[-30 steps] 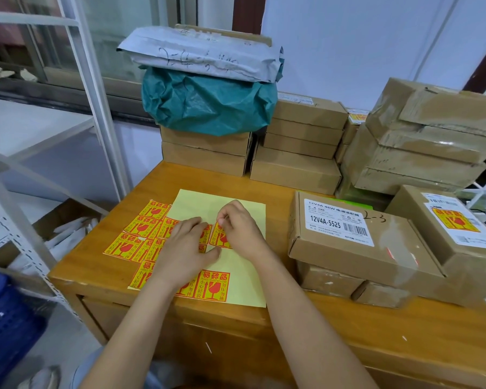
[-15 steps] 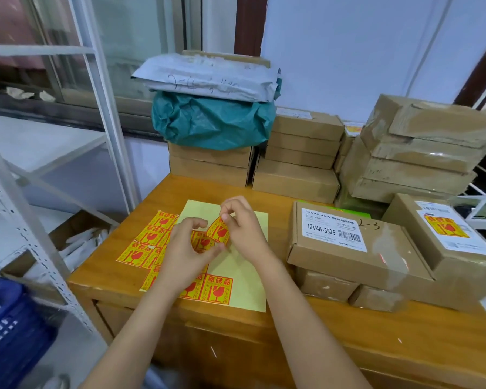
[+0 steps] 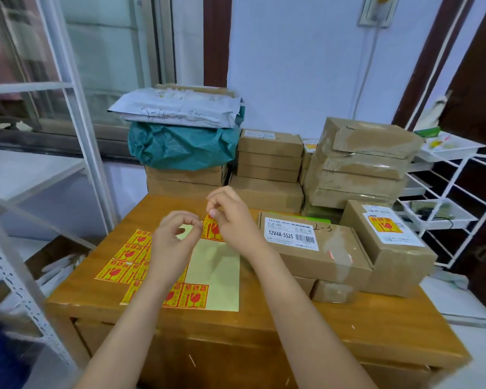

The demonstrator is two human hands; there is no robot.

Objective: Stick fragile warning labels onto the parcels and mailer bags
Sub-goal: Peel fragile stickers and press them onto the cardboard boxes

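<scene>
Both forearms reach forward over the tabletop (image 3: pixel 292 332). Backing sheet (image 3: pixel 213 276) lies flat beneath, remaining stickers along its near and left edges. My right hand (image 3: pixel 233 220) pinches a peeled fragile label (image 3: pixel 211 230), raised off the sheet, hanging roughly upright. My left hand (image 3: pixel 170 242) is beside it, thumb and forefinger curled in a ring at the label's left edge; whether they touch it, cannot tell. Unlabelled parcel (image 3: pixel 320 248) lies just right, long side toward me; right hand nearer. Mailer bags (image 3: pixel 180 147) stacked farther back.
</scene>
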